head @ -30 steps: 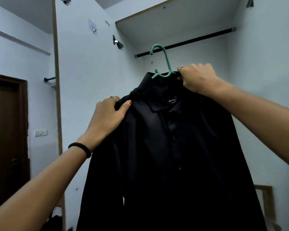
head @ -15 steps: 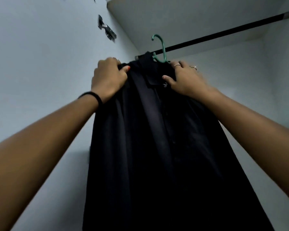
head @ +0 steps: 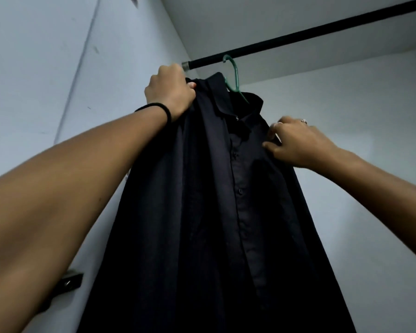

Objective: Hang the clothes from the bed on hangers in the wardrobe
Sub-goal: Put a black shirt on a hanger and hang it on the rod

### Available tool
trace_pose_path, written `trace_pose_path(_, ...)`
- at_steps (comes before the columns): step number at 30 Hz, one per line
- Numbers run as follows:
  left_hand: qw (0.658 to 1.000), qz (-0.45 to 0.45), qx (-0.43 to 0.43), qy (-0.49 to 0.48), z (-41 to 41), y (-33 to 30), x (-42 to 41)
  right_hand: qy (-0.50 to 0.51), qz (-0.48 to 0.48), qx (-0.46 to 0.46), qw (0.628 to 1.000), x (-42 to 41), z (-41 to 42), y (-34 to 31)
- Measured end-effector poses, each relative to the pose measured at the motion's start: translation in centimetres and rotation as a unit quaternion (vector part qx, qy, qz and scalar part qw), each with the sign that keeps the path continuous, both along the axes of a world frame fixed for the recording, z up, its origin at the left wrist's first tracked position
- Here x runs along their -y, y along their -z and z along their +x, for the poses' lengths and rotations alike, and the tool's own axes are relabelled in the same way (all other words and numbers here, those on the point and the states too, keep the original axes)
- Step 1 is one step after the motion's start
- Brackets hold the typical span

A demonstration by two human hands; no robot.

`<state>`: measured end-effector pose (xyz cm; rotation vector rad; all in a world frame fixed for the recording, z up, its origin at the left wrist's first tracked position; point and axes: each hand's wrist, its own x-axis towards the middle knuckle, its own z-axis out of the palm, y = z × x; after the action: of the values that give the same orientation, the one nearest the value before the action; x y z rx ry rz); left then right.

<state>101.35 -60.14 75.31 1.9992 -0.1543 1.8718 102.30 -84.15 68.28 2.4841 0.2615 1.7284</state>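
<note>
Your left hand [head: 169, 92] grips the shoulder of the black button-up shirt [head: 214, 200] on its green hanger [head: 233, 75], hooked at the wardrobe rail [head: 298, 38], while your right hand [head: 298, 143] pinches the other shoulder; the soft, light cloth probably slips, so hold the shoulder seams.
</note>
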Motion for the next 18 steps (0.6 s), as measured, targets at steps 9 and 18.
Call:
trace_pose_path(9, 0.996, -0.008, 0.03, -0.085, 8.5, -4.7, 0.0, -0.024, 0.007, 0.039, 0.999, 3.1, 9.0, -2.1)
trace_pose_path(18, 0.988, 0.034, 0.021, -0.149, 13.5, -9.3, 0.9, -0.063, -0.018, 0.07, 0.995, 3.1, 13.2, -6.7)
